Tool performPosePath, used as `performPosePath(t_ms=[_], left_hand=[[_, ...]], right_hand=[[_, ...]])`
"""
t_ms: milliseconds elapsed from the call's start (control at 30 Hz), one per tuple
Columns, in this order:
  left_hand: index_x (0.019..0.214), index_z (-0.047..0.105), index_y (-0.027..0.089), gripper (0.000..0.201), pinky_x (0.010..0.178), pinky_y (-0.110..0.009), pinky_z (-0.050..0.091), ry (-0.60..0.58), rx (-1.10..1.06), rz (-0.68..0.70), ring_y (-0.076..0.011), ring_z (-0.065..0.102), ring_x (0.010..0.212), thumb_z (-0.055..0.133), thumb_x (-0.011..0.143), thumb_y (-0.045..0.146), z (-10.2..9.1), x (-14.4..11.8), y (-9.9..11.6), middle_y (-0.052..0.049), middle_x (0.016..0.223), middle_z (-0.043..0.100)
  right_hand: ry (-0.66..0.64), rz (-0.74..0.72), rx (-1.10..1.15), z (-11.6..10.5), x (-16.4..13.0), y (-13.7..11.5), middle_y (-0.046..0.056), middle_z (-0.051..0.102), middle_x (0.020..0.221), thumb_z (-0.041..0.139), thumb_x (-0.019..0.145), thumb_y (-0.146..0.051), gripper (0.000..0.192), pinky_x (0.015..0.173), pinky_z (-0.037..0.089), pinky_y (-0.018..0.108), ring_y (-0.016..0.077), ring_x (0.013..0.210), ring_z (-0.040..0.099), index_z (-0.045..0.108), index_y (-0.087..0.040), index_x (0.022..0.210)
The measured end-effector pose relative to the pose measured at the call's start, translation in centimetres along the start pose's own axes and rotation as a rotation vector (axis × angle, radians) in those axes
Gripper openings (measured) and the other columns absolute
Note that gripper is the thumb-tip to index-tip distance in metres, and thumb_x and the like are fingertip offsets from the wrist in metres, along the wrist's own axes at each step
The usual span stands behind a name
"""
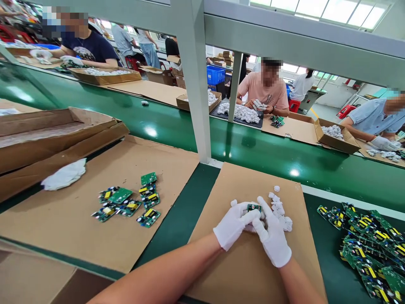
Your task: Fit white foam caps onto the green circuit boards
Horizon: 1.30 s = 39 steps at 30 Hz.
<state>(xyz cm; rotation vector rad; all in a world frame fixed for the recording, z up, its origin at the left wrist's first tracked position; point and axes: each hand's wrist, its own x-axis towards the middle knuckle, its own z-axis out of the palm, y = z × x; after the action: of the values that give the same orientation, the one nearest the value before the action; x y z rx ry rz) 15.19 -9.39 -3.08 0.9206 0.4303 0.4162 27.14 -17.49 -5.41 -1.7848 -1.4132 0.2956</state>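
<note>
Both my hands wear white gloves and come together over a cardboard sheet (230, 266). A small green circuit board (254, 207) shows between them. My left hand (236, 223) is closed around it from the left, thumb on the near side. My right hand (272, 232) presses its fingers against the same board from the right; its exact grip is partly hidden. Small white pieces (278, 209) lie in a loose row just beyond my right hand, with one round piece (276, 188) apart from them. Another white bit (233, 203) sits by my left hand.
Circuit boards with yellow parts (363, 240) are heaped at right; a smaller group (126, 200) lies on the left cardboard (79, 236). Beside it are a white glove (65, 174) and a long carton (63, 139). A grey post (198, 84) rises before the green conveyor (164, 126). Co-workers sit across.
</note>
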Motion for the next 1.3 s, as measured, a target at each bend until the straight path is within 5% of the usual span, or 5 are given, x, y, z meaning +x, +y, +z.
performPosePath(t_ms=[433, 700, 967, 1133, 1300], left_hand=[[0.087, 0.06, 0.016, 0.023, 0.069, -0.028, 0.045, -0.044, -0.016, -0.006, -0.0131, 0.051, 0.072, 0.058, 0.079, 0.038, 0.5, -0.4, 0.3, -0.004, 0.081, 0.054], [0.084, 0.057, 0.014, 0.03, 0.066, -0.026, 0.044, -0.102, -0.12, 0.021, -0.0125, 0.052, 0.07, 0.055, 0.08, 0.044, -0.1, 0.1, -0.7, -0.003, 0.079, 0.053], [0.096, 0.058, 0.014, 0.035, 0.063, -0.023, 0.045, 0.02, 0.041, 0.028, -0.0101, 0.051, 0.068, 0.059, 0.078, 0.045, 1.1, -0.7, -0.3, -0.003, 0.079, 0.057], [0.073, 0.058, 0.012, 0.035, 0.064, -0.025, 0.045, 0.05, 0.038, 0.057, -0.0113, 0.054, 0.063, 0.069, 0.068, 0.045, 0.0, 0.1, -0.6, -0.001, 0.065, 0.057], [0.086, 0.06, 0.013, 0.036, 0.062, -0.028, 0.048, 0.043, 0.032, -0.058, -0.0137, 0.058, 0.067, 0.068, 0.068, 0.043, -0.8, 0.5, -1.1, -0.005, 0.078, 0.062]], right_hand=[[-0.195, 0.045, 0.287, -0.8, 0.0, 0.2, 0.009, 0.06, 0.121, 0.045, 0.088, -0.036, 0.047, 0.083, 0.053, 0.035, 0.0232, 0.105, 0.06, 0.042, -0.019, 0.132], [0.272, -0.36, -0.374, -0.2, 0.2, 0.2, 0.008, 0.062, 0.116, 0.064, 0.075, -0.026, 0.032, 0.09, 0.045, 0.043, 0.0291, 0.113, 0.054, 0.065, -0.025, 0.107], [0.237, -0.539, -0.387, -0.1, 0.7, 0.1, 0.004, 0.066, 0.108, 0.056, 0.077, -0.012, 0.024, 0.088, 0.045, 0.042, 0.0254, 0.104, 0.057, 0.068, -0.026, 0.092], [0.074, -0.414, -0.183, 0.0, 0.3, -0.2, 0.007, 0.047, 0.136, 0.057, 0.078, -0.02, 0.034, 0.095, 0.043, 0.044, 0.029, 0.118, 0.049, 0.062, -0.027, 0.111], [-0.048, -0.106, 0.339, 0.0, -0.2, 0.1, 0.011, 0.031, 0.146, 0.044, 0.09, -0.035, 0.061, 0.09, 0.049, 0.039, 0.0244, 0.119, 0.05, 0.017, -0.025, 0.144]])
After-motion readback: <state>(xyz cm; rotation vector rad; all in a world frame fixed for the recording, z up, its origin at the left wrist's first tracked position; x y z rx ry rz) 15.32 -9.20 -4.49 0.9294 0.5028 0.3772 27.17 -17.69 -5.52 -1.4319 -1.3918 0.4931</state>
